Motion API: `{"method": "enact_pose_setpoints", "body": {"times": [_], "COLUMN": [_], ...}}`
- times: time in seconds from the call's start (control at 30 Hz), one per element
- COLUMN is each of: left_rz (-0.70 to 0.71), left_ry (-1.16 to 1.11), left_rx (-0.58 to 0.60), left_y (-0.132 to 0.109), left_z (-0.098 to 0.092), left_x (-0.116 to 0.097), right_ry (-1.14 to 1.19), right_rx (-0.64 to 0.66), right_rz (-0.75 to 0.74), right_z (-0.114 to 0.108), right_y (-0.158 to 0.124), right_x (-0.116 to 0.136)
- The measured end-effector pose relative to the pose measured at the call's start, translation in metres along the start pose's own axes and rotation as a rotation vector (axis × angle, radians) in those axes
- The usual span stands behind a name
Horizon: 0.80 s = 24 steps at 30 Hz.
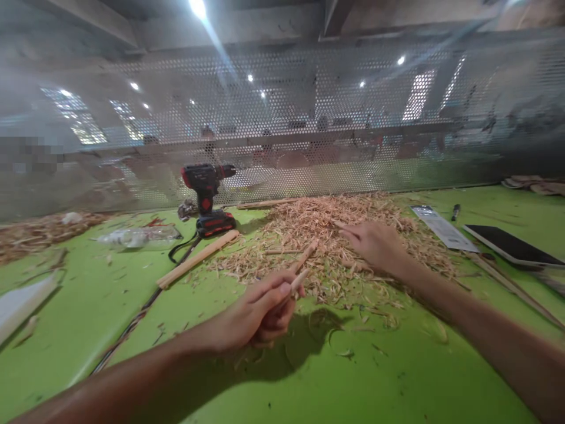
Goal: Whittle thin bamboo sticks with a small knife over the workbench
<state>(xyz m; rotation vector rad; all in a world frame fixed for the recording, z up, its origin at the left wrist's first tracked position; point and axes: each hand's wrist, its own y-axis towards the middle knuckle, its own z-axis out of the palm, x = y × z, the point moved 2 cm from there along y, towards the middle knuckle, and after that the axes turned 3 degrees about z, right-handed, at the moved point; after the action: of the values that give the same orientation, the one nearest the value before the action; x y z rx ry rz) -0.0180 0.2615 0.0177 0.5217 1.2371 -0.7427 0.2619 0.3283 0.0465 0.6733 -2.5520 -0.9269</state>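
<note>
My left hand (269,309) is closed around a slim pale wooden stick (299,279), whose tapered end sticks out past the thumb. Just behind that, a second wooden piece (305,255) slants up from the fingers; whether the hand also grips it, I cannot tell. My right hand (375,242) reaches over a heap of wood shavings (300,221), thumb and index finger brought together. A pale tip (339,224) shows at those fingers, too small to name. Curled shavings lie around both hands on the green table (388,377).
A cordless drill (206,197) stands upright at the back left, near a wooden strip (198,259), a cable (128,333) and a clear plastic bottle (141,237). A dark-screened tablet (514,244) and a white packet (444,228) lie right. Behind rises a perforated screen (282,112).
</note>
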Motion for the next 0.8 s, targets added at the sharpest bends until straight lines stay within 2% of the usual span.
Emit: {"method": "enact_pose_setpoints", "body": {"times": [0.1, 0.17, 0.27, 0.4, 0.6, 0.8], "left_rz": [0.038, 0.055, 0.066, 0.060, 0.056, 0.089], "left_ry": [0.032, 0.025, 0.017, 0.023, -0.004, -0.015], "left_rx": [-0.030, -0.077, -0.109, -0.123, -0.161, -0.281], "left_y": [-0.002, -0.001, 0.000, -0.003, -0.004, -0.004], "left_z": [0.000, -0.001, -0.002, 0.001, 0.004, 0.004], "left_x": [-0.004, -0.005, -0.007, -0.008, -0.007, -0.004], "right_ry": [0.033, 0.167, 0.330, 0.337, 0.283, 0.171], "right_rx": [-0.063, -0.047, 0.055, 0.102, 0.065, 0.022], "right_rz": [0.073, 0.048, -0.042, -0.152, -0.192, -0.198], "right_z": [-0.013, -0.016, -0.011, -0.005, -0.005, -0.006], "right_y": [0.005, 0.004, -0.004, -0.013, -0.013, -0.013], "right_x": [-0.005, 0.012, 0.048, 0.075, 0.081, 0.084]}}
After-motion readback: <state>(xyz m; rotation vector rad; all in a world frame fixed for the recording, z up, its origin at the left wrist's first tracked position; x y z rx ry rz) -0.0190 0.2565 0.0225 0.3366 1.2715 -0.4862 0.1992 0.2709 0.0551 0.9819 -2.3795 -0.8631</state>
